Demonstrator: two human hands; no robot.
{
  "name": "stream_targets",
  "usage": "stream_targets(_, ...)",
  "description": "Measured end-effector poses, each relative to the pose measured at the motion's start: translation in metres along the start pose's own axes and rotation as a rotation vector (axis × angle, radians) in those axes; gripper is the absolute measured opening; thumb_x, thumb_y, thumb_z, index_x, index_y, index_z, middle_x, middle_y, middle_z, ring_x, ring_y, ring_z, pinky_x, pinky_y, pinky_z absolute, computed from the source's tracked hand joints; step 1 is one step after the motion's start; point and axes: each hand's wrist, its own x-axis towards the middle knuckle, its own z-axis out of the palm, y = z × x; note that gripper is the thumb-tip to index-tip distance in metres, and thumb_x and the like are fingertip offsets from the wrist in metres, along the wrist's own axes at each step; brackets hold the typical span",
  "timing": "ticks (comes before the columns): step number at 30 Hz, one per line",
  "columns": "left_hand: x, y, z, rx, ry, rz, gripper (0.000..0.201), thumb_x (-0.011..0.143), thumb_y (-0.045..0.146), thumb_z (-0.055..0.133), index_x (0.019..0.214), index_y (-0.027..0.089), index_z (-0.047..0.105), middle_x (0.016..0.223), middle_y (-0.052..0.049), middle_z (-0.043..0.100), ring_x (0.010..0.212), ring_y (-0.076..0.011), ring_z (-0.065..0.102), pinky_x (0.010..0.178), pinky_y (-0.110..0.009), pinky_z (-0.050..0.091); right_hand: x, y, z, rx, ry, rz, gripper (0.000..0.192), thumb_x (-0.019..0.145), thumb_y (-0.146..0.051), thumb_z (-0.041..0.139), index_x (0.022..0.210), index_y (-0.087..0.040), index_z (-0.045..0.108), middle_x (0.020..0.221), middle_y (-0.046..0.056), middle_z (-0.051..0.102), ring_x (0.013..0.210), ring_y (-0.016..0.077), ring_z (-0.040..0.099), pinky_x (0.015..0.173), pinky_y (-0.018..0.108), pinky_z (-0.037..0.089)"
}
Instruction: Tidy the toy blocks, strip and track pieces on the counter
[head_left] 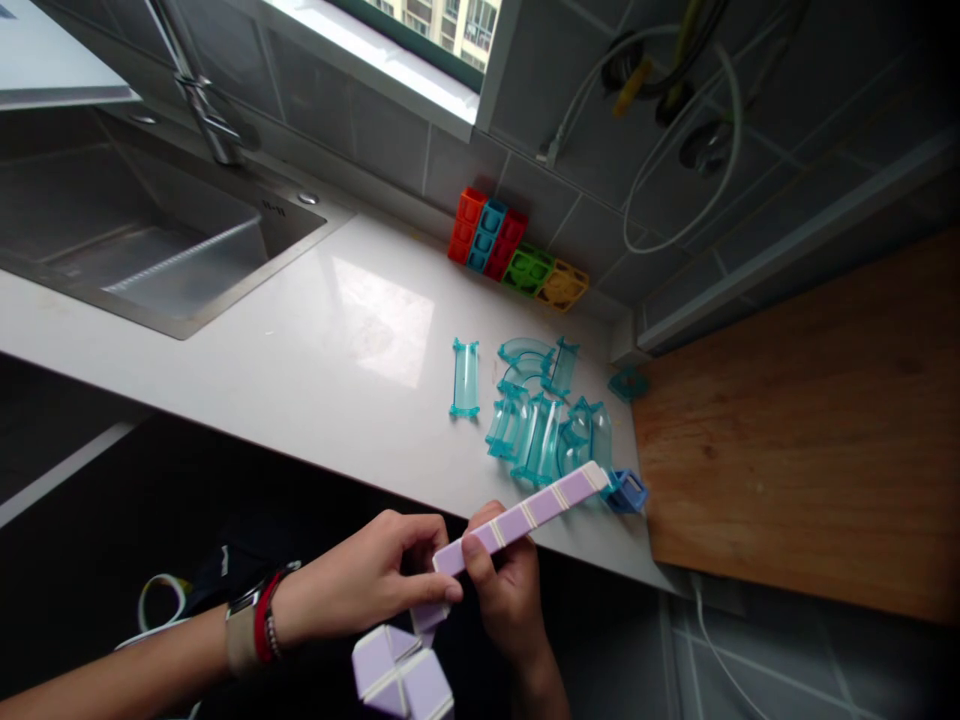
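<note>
Both hands hold a lilac twist-puzzle snake (517,522), a chain of purple wedge segments with pale joints, just off the front edge of the white worktop (315,340). The left hand (360,585) is closed on the near end of the straight run, thumb and fingers pinching it from the side; a beige strap and red bands sit on that wrist. The right hand (506,590) is curled around the same run from below, its fingertips pressing on the top face a little further along. The straight run slants up and away to the right, its far end lying over the worktop's front edge next to a small blue block (626,490), though whether they touch is unclear. The snake's other end is folded into a pinwheel-like cluster below the hands, near the bottom of the view. On the worktop, towards its right end, lies a loose heap of clear turquoise track pieces (536,415), curved and straight, with one straight piece set apart on the left of the heap. At the back edge, against the tiled wall, leans a row of coloured blocks (514,255) in red, blue, green and yellow. A steel sink (150,240) is sunk into the left end, and a wooden board (810,430) adjoins the right end.
</note>
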Motion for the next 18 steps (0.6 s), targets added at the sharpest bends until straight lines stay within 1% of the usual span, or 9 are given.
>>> stream_targets(2,0.003,-0.009,0.006,-0.225,-0.064,0.049,0.036,0.087,0.045,0.079,0.105,0.016,0.067,0.094,-0.003,0.072,0.083,-0.0169,0.063,0.075,-0.027,0.050,-0.002,0.002,-0.002,0.059,0.077,0.045,0.031,0.096,-0.046,0.067,0.080,-0.019,0.063,0.071,-0.002,0.056,0.066,0.0135,0.052,0.063,0.027,0.042)
stream_targets(3,0.006,-0.014,0.010,-0.329,-0.103,0.081,0.039,0.087,0.044,0.080,0.113,0.017,0.066,0.101,-0.005,0.072,0.090,-0.0182,0.064,0.082,-0.029,0.051,-0.004,0.004,-0.002,0.106,0.114,0.082,0.032,0.096,-0.048,0.067,0.083,-0.019,0.065,0.072,-0.001,0.057,0.066,0.0135,0.052,0.062,0.026,0.042)
stream_targets(4,0.008,-0.018,0.013,-0.415,-0.132,0.107,0.041,0.088,0.044,0.079,0.116,0.016,0.066,0.104,-0.006,0.071,0.092,-0.0182,0.064,0.085,-0.030,0.051,-0.005,0.006,-0.002,0.157,0.148,0.121,0.033,0.096,-0.050,0.068,0.085,-0.019,0.066,0.073,-0.001,0.059,0.065,0.0134,0.053,0.061,0.026,0.042)
stream_targets(6,0.011,-0.024,0.018,-0.537,-0.149,0.125,0.038,0.091,0.046,0.076,0.112,0.015,0.068,0.098,-0.005,0.069,0.087,-0.0159,0.061,0.081,-0.028,0.048,-0.009,0.009,-0.003,0.260,0.163,0.183,0.034,0.094,-0.053,0.070,0.091,-0.019,0.068,0.075,0.000,0.060,0.064,0.0123,0.051,0.059,0.025,0.040)
stream_targets(9,0.011,-0.024,0.017,-0.587,-0.176,0.107,0.038,0.092,0.050,0.074,0.100,0.013,0.068,0.085,-0.002,0.065,0.077,-0.0133,0.056,0.073,-0.025,0.044,-0.012,0.012,-0.009,0.381,0.047,0.196,0.034,0.096,-0.053,0.068,0.096,-0.020,0.069,0.079,0.000,0.059,0.065,0.0118,0.049,0.059,0.025,0.038)
stream_targets(11,0.007,-0.019,0.015,-0.562,-0.251,0.095,0.039,0.090,0.051,0.076,0.098,0.013,0.069,0.083,-0.001,0.062,0.075,-0.0123,0.051,0.071,-0.024,0.041,-0.013,0.011,-0.015,0.417,-0.080,0.155,0.034,0.096,-0.054,0.067,0.097,-0.020,0.070,0.082,0.002,0.058,0.068,0.0130,0.049,0.060,0.026,0.036)
stream_targets(13,0.002,-0.015,0.016,-0.549,-0.330,0.059,0.040,0.088,0.053,0.077,0.093,0.014,0.069,0.080,0.001,0.058,0.071,-0.0110,0.046,0.067,-0.023,0.037,-0.012,0.009,-0.021,0.433,-0.212,0.105,0.036,0.094,-0.057,0.069,0.096,-0.021,0.072,0.079,0.002,0.056,0.067,0.0140,0.046,0.060,0.028,0.033)
stream_targets(15,-0.002,-0.015,0.022,-0.620,-0.390,-0.023,0.042,0.083,0.055,0.080,0.085,0.015,0.068,0.072,0.003,0.054,0.065,-0.0099,0.042,0.061,-0.023,0.033,-0.010,0.007,-0.026,0.443,-0.312,0.068,0.037,0.090,-0.060,0.071,0.094,-0.022,0.073,0.074,0.001,0.054,0.063,0.0149,0.044,0.060,0.030,0.032)
stream_targets(18,-0.004,-0.017,0.034,-0.863,-0.444,-0.196,0.044,0.071,0.053,0.086,0.071,0.016,0.063,0.060,0.003,0.050,0.053,-0.0093,0.039,0.053,-0.024,0.030,-0.006,0.002,-0.033,0.404,-0.389,0.031,0.035,0.087,-0.060,0.074,0.092,-0.024,0.076,0.072,0.002,0.057,0.065,0.0180,0.047,0.063,0.034,0.036)
